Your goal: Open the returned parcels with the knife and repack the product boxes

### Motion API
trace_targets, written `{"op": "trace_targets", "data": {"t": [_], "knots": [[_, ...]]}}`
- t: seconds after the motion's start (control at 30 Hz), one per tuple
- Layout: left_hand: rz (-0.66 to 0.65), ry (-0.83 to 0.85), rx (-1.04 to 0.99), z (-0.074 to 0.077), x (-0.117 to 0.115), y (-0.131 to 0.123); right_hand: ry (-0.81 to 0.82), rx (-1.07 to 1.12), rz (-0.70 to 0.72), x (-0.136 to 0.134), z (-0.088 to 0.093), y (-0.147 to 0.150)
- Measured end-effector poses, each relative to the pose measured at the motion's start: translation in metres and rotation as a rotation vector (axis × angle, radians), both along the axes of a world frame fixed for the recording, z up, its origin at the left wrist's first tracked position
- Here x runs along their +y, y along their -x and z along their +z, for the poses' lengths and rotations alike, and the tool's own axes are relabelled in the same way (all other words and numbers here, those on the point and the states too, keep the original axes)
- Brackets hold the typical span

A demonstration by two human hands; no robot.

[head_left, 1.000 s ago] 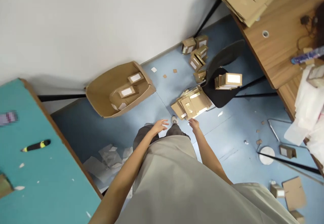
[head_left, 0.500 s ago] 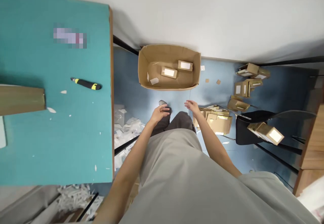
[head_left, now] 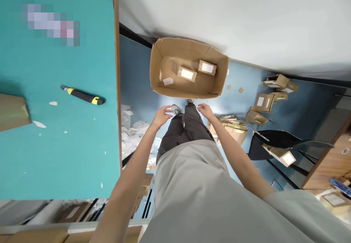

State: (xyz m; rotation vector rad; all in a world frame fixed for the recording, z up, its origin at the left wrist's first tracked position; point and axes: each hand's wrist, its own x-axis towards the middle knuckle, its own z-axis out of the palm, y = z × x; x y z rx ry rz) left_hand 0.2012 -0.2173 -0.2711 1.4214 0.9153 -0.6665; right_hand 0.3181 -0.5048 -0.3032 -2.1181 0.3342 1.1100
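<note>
I stand looking down my grey shirt and dark trousers at a blue floor. My left hand hangs in front of me with fingers loosely spread, holding nothing. My right hand is beside it, also open and empty. Both hover just short of a large open cardboard box on the floor against the white wall. Inside it lie three small brown parcels with white labels. My shoes show at the box's near edge.
A teal table at left carries a black-and-yellow utility knife and a brown cardboard piece. White paper scraps lie under it. Right: flattened cartons, scattered small boxes, a black chair bearing a box, a wooden desk.
My view swung left and I stepped closer to the large box, which now lies straight ahead. Both hands stayed open and empty, moving forward with me.
</note>
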Motion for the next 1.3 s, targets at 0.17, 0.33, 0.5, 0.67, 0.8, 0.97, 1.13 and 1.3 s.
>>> {"op": "trace_targets", "data": {"t": [0.17, 0.33, 0.5, 0.67, 0.8, 0.97, 1.13, 1.3], "knots": [[-0.159, -0.154, -0.014, -0.043, -0.015, -0.042, 0.067, -0.024, 0.102, -0.005, -0.035, -0.06], [-0.547, -0.441, 0.1, -0.105, -0.033, -0.068, 0.226, -0.041, 0.293, -0.017, -0.09, -0.111], [-0.756, -0.538, 0.061, -0.178, -0.042, -0.098, 0.378, -0.042, 0.472, -0.022, -0.17, -0.148], [-0.76, -0.621, -0.162, -0.279, -0.034, -0.158, 0.445, -0.177, 0.541, -0.024, -0.283, -0.191], [-0.67, -0.507, -0.426, -0.373, -0.031, -0.221, 0.375, -0.314, 0.486, -0.029, -0.384, -0.246], [-0.678, -0.381, -0.499, -0.476, -0.038, -0.271, 0.368, -0.389, 0.6, -0.031, -0.47, -0.31], [-0.749, -0.406, -0.534, -0.532, -0.035, -0.287, 0.395, -0.425, 0.69, -0.035, -0.5, -0.342], [-0.685, -0.44, -0.58, -0.529, -0.037, -0.282, 0.332, -0.547, 0.614, -0.034, -0.503, -0.336]]}}
